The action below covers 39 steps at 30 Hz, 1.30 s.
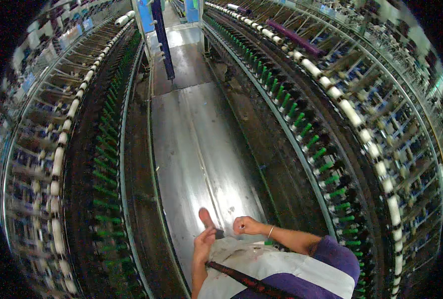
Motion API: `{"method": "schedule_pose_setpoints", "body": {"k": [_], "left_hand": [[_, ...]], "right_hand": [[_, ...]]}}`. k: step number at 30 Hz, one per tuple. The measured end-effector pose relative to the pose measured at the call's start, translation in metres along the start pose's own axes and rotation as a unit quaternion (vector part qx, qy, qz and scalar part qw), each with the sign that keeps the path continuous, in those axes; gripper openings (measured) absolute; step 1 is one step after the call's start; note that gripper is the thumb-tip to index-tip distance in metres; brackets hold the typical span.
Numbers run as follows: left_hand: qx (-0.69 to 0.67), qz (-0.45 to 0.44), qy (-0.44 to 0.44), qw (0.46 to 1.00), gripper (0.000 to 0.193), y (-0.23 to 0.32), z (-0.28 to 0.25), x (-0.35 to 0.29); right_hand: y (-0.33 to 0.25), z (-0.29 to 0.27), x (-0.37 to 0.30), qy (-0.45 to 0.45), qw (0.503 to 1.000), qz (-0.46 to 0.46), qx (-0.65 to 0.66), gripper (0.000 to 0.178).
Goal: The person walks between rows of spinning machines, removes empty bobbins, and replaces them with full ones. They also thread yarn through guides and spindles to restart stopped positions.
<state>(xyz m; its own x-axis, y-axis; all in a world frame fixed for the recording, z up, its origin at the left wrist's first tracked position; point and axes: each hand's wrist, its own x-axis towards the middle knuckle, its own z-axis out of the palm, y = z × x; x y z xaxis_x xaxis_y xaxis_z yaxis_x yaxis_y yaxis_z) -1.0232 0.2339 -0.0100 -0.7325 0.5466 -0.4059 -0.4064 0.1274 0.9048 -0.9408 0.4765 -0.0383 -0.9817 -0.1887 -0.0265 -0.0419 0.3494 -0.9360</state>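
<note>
Just in front of my waist, my right hand [247, 225] is curled into a loose fist, with a thin bangle round its wrist. A small dark spot shows among its fingers, too small to name. To its left, my left hand [204, 241] is raised with the fingers loosely stretched and nothing plainly in them. The two hands are apart. Beyond the left hand, one foot [205, 217] shows on the metal floor, and a small dark thing [219, 233] lies beside the fingertips. A pale apron [261, 259] over purple clothing and a dark strap [254, 283] fill the lower edge.
I stand in a narrow aisle of metal floor plates [181, 129]. Spinning frames flank it, with green bobbins [107, 174] on the left and more green bobbins [301, 124] on the right. White rollers [351, 114] run above them. A dark blue post [164, 42] stands ahead.
</note>
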Motion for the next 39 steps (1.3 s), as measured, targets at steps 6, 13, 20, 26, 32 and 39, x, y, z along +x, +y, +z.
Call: {"method": "schedule_pose_setpoints", "body": {"k": [6, 13, 20, 26, 32, 39], "left_hand": [[0.166, 0.099, 0.151, 0.970, 0.042, 0.101, -0.133, 0.217], [0.314, 0.152, -0.087, 0.933, 0.044, 0.238, -0.115, 0.469], [0.335, 0.158, -0.290, 0.882, 0.042, 0.309, 0.011, 0.649], [0.391, 0.174, -0.434, 0.793, 0.037, 0.357, 0.072, 0.804], [0.206, 0.210, -0.465, 0.835, 0.030, 0.361, 0.209, 0.993], [0.009, 0.275, -0.425, 0.862, 0.041, 0.407, 0.364, 1.108]], "right_hand": [[0.064, -0.074, 0.146, -0.060, 0.925, -0.014, -0.374, 0.009], [0.086, -0.169, 0.292, 0.049, 0.855, 0.015, -0.516, 0.016], [0.134, -0.321, 0.349, 0.047, 0.956, 0.207, -0.202, 0.037], [0.158, -0.471, 0.429, 0.144, 0.906, 0.394, -0.051, 0.035], [0.161, -0.546, 0.495, 0.479, 0.815, 0.269, -0.186, 0.024], [0.173, -0.570, 0.592, 0.563, 0.754, 0.338, -0.001, 0.022]]}}
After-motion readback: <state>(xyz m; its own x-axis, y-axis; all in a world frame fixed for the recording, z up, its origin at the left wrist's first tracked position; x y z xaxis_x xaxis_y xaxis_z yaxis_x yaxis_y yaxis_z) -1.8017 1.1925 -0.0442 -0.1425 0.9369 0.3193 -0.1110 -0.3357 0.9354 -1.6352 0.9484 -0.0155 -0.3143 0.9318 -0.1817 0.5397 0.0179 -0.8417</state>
